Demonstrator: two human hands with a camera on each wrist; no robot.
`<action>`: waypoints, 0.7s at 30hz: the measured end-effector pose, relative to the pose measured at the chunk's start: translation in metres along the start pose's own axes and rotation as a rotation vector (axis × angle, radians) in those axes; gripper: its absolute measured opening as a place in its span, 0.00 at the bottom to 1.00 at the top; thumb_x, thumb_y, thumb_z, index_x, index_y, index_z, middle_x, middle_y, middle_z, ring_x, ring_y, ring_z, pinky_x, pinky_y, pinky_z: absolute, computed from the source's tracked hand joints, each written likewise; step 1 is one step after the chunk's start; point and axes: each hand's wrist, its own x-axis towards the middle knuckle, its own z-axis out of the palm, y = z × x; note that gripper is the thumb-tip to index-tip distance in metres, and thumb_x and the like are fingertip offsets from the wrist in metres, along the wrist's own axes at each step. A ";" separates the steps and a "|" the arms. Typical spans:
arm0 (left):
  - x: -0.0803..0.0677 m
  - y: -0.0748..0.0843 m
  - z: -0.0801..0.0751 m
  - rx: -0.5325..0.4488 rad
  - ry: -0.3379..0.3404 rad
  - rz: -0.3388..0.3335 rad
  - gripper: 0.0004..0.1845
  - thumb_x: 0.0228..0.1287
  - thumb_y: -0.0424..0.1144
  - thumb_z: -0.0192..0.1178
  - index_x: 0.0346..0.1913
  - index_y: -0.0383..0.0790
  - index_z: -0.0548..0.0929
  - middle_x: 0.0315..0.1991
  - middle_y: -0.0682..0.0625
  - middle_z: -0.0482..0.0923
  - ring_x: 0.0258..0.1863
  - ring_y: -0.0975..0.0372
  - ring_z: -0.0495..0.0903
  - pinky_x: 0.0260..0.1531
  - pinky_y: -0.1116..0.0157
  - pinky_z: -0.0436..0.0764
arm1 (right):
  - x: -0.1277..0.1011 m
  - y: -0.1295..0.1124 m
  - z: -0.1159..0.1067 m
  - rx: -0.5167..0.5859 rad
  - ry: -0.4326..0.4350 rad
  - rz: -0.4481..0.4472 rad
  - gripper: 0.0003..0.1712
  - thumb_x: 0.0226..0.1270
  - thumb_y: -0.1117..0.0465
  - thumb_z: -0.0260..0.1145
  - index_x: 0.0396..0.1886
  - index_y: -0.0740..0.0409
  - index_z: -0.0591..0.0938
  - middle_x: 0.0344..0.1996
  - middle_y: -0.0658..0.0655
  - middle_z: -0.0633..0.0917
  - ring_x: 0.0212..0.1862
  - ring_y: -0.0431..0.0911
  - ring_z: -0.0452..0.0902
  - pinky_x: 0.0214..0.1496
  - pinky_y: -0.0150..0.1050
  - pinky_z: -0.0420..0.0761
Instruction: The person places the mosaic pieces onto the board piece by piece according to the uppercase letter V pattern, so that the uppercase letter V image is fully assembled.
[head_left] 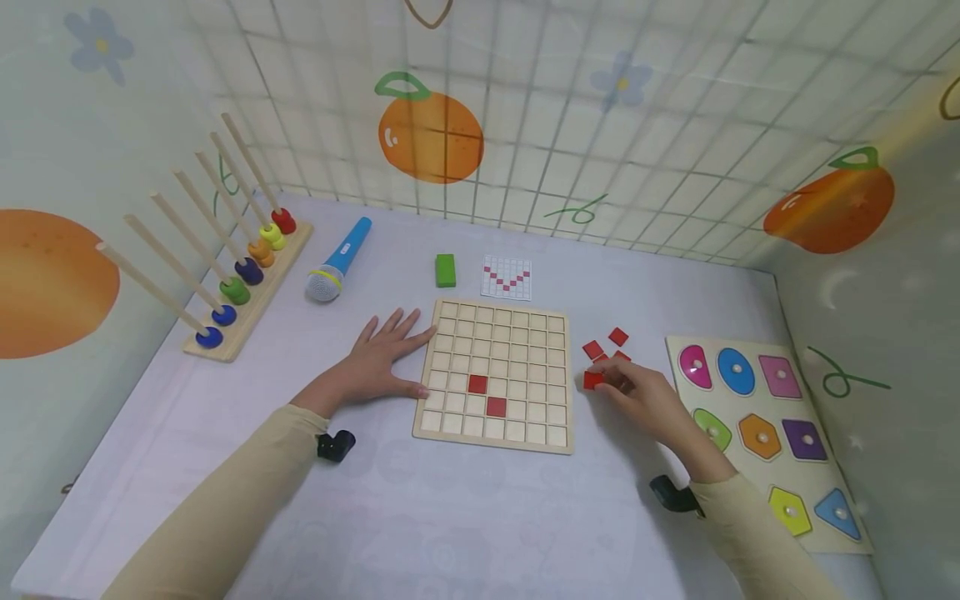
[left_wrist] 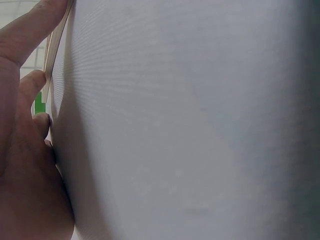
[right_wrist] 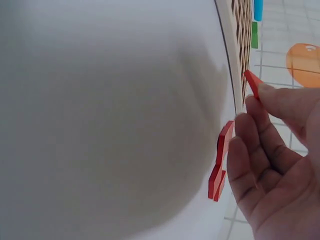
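Soft, even light is filling the head view, and both hands are casting only faint shadows on the pale table (head_left: 465, 517). The wide lens is bending the wall grid toward the edges. In both wrist views the table is showing as a smooth grey surface, shading darker at one side, while the near fingers (left_wrist: 25, 165) are looming large and slightly soft.

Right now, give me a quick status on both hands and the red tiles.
Left hand flat, steadying grid board. Right hand pinching a red tile from the loose pile. Two tiles already seated. Nothing blocking.
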 end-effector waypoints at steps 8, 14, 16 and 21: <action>-0.001 0.000 0.000 -0.014 -0.003 0.007 0.58 0.53 0.68 0.70 0.82 0.54 0.54 0.84 0.46 0.36 0.81 0.49 0.28 0.76 0.46 0.26 | 0.006 -0.010 0.001 0.017 0.004 -0.023 0.19 0.68 0.64 0.72 0.57 0.52 0.83 0.41 0.53 0.87 0.42 0.48 0.81 0.47 0.44 0.86; -0.002 0.002 0.000 -0.009 -0.002 0.003 0.57 0.53 0.68 0.70 0.82 0.54 0.54 0.84 0.46 0.36 0.81 0.49 0.28 0.76 0.46 0.26 | 0.011 -0.015 0.003 0.049 -0.011 -0.042 0.17 0.68 0.65 0.71 0.55 0.51 0.82 0.39 0.52 0.87 0.41 0.48 0.81 0.47 0.43 0.86; -0.002 0.002 -0.001 -0.006 0.000 0.004 0.57 0.53 0.68 0.70 0.82 0.54 0.54 0.84 0.46 0.36 0.81 0.49 0.28 0.76 0.46 0.26 | 0.013 -0.017 0.005 0.059 -0.017 -0.046 0.17 0.68 0.65 0.71 0.54 0.51 0.83 0.38 0.51 0.87 0.40 0.48 0.81 0.47 0.43 0.85; -0.001 0.001 0.000 -0.002 0.002 0.004 0.58 0.53 0.69 0.70 0.82 0.55 0.54 0.84 0.46 0.36 0.81 0.49 0.28 0.76 0.46 0.26 | 0.018 -0.021 0.012 0.081 -0.028 -0.066 0.16 0.67 0.63 0.72 0.54 0.52 0.84 0.35 0.48 0.86 0.38 0.45 0.80 0.44 0.40 0.85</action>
